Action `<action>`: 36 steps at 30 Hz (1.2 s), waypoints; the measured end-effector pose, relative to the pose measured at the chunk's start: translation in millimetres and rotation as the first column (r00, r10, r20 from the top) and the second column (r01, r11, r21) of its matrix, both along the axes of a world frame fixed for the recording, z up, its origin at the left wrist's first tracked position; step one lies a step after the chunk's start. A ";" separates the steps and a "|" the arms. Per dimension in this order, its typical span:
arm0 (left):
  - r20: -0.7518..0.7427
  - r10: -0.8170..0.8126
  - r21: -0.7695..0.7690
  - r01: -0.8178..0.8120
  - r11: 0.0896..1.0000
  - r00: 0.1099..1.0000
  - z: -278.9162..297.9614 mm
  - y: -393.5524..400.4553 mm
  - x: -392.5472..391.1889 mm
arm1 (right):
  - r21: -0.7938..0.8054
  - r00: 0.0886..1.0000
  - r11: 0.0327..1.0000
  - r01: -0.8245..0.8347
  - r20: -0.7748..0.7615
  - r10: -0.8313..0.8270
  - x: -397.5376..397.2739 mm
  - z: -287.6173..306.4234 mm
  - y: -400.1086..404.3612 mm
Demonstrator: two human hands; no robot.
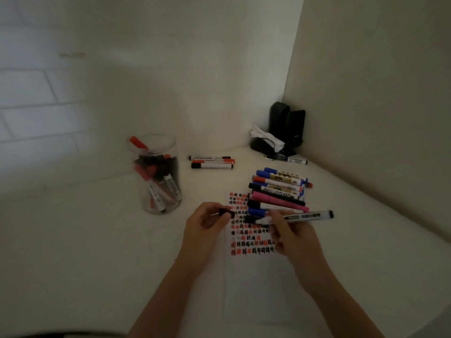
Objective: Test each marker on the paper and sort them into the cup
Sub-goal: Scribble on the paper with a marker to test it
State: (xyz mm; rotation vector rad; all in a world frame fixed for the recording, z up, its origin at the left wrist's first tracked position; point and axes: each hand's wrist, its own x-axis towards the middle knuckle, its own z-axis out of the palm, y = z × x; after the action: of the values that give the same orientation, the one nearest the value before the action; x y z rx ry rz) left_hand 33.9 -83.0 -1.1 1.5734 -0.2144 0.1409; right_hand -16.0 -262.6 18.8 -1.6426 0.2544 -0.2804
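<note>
The marker (302,216), uncapped, lay gripped in the right hand (286,234), tip low over the paper (253,276) beside rows of red and black test marks. The left hand (207,223) pinched its black cap (225,212). Left on the bench (97,252) stood the clear cup (156,176), markers inside.

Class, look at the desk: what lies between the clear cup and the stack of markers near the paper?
In the head view, three markers lie side by side on the table between the cup and the stack of markers, set slightly further back.
</note>
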 end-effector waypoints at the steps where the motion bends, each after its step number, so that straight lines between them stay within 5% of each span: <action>1: -0.017 0.004 -0.024 -0.005 1.000 1.000 -0.7 0.8 0.5 | 0.033 1.000 0.999 -0.016 -0.010 0.016 3.3 -0.1 11.0; 13: -0.083 -0.081 -0.308 0.052 0.950 0.993 -0.9 2.0 1.4 | 0.100 0.990 0.985 0.140 -0.029 -0.138 23.1 3.8 42.4; 24: -0.039 -0.096 -0.224 0.085 0.971 0.995 -4.2 1.5 5.3 | 0.016 0.995 0.995 0.099 0.011 -0.099 23.8 3.5 45.6; 36: -0.043 -0.105 -0.321 0.086 0.943 0.994 -7.5 4.2 5.0 | 0.082 0.999 0.996 -0.046 0.007 0.045 24.3 8.6 49.8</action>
State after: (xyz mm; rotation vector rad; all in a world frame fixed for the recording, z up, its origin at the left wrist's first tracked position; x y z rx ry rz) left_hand 38.9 -78.8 -8.6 1.2399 -0.2096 0.0497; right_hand 8.3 -212.7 27.5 -1.5640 0.2221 -0.2363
